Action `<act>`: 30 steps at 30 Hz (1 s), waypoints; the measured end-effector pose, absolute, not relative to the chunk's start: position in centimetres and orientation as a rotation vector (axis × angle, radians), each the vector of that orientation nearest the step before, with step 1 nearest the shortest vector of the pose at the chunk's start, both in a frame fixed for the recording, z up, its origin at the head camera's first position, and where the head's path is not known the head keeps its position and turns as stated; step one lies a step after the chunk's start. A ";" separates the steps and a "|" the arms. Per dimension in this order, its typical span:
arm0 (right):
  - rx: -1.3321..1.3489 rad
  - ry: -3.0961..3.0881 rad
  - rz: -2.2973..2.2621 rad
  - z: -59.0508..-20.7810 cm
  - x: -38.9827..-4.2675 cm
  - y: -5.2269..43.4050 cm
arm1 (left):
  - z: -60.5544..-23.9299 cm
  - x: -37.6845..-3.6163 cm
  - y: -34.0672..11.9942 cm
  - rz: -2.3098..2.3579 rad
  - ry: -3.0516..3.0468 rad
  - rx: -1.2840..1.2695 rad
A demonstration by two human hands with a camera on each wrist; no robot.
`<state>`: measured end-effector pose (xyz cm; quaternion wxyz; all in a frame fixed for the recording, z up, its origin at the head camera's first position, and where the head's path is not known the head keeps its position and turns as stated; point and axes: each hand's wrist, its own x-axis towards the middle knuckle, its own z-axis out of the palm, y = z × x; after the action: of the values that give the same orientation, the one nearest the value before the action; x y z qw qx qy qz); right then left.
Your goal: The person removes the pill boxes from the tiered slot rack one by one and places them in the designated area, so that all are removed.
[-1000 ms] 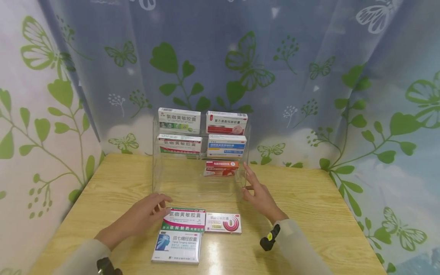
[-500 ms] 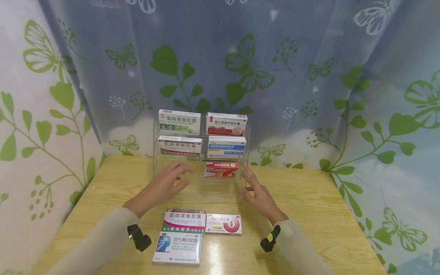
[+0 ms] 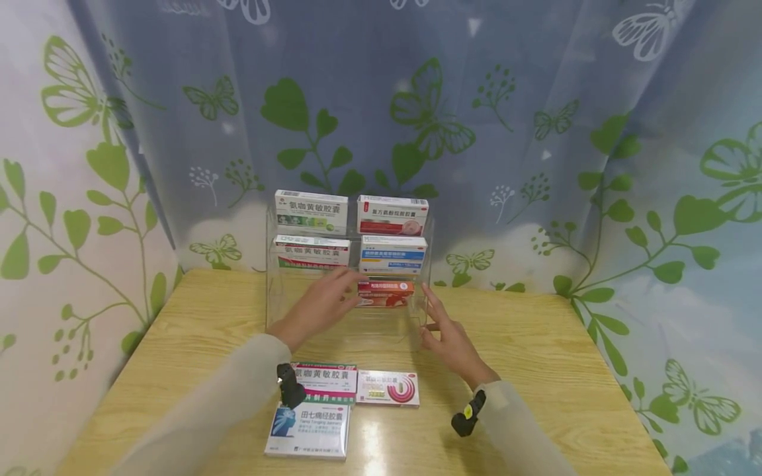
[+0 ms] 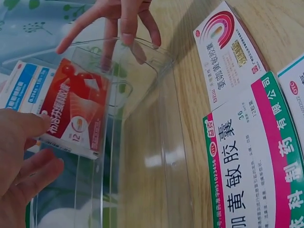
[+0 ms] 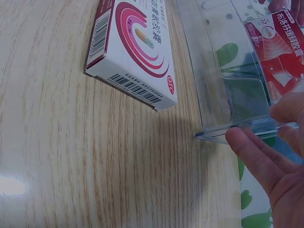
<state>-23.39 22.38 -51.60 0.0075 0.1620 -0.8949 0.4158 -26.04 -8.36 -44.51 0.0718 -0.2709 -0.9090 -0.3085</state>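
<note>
A clear acrylic tiered rack (image 3: 280, 311) stands at the back of the wooden table. A red box (image 3: 385, 293) stands in its bottom tier on the right. My left hand (image 3: 345, 284) reaches into that tier with straight fingers, and its fingertips touch the red box's (image 4: 71, 114) left edge. My right hand (image 3: 431, 311) is spread, its fingertips on the rack's right front corner (image 5: 228, 133). On the table in front lie a green and magenta box (image 3: 324, 382), a white and blue box (image 3: 306, 430) and a white box with a red swirl (image 3: 388, 388).
The rack's upper tiers hold several medicine boxes, two green (image 3: 311, 210) on the left, a red (image 3: 392, 214) and a blue one (image 3: 392, 254) on the right. A leaf-print curtain (image 3: 536, 132) hangs close behind. Bare tabletop (image 3: 536, 357) lies on both sides.
My left hand has lifted off the green and magenta box on the table and moved forward into the rack's bottom tier, up to the red box. The right hand has stayed put.
</note>
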 end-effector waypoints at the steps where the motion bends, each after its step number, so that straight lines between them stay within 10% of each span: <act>1: 0.507 -2.798 1.301 -51.6 -23.4 22.4 | -44.6 -26.2 -8.1 -0.932 -2.738 -0.805; 30: 0.508 -2.802 1.279 -51.8 -23.5 22.5 | -41.5 -21.3 -11.2 -1.237 -2.833 -0.878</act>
<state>-23.48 22.54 -51.80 0.0099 0.1628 -0.8975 0.4098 -21.28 -11.15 -41.49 -0.0360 -0.2730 -0.8811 -0.3846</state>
